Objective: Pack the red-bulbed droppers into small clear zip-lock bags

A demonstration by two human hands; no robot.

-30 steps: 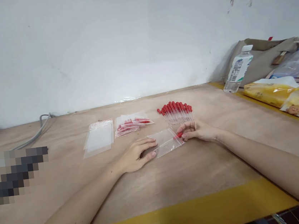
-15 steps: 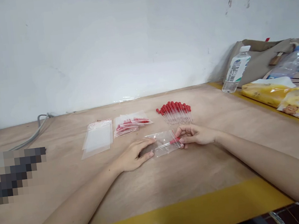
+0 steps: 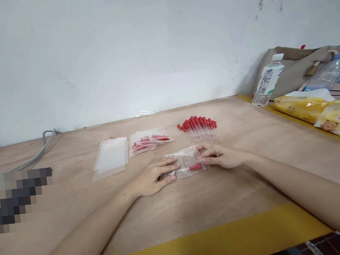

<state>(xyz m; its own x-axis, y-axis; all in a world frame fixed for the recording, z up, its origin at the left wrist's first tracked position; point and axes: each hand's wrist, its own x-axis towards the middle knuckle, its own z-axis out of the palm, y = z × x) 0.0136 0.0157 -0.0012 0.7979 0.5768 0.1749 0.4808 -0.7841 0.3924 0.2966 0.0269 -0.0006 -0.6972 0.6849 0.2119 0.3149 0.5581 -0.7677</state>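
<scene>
A clear zip-lock bag (image 3: pixel 186 152) lies flat between my hands, its red-lined mouth toward the right. Inside it is a dropper with a red bulb (image 3: pixel 195 167); its clear stem points left. My left hand (image 3: pixel 154 178) holds the bag's closed end against the table, fingers on top and thumb at the near corner. At the mouth, my right hand (image 3: pixel 222 155) pinches the bag's edge between thumb and fingers. Beyond the bag, several loose red-bulbed droppers (image 3: pixel 199 128) lie fanned out. Filled bags with droppers (image 3: pixel 150 141) are piled behind my left hand.
Flat bags (image 3: pixel 110 156) are stacked at the left, near a grey cable (image 3: pixel 35 159). A water bottle (image 3: pixel 267 81), a grey bag (image 3: pixel 296 68), another bottle (image 3: pixel 329 72) and yellow tissue packs (image 3: pixel 308 105) stand at the right. Yellow tape (image 3: pixel 208 244) runs along the near table edge.
The dropper has slid left, so its red bulb is now fully inside the bag. My right fingers have let go of the bulb and grip the bag's mouth.
</scene>
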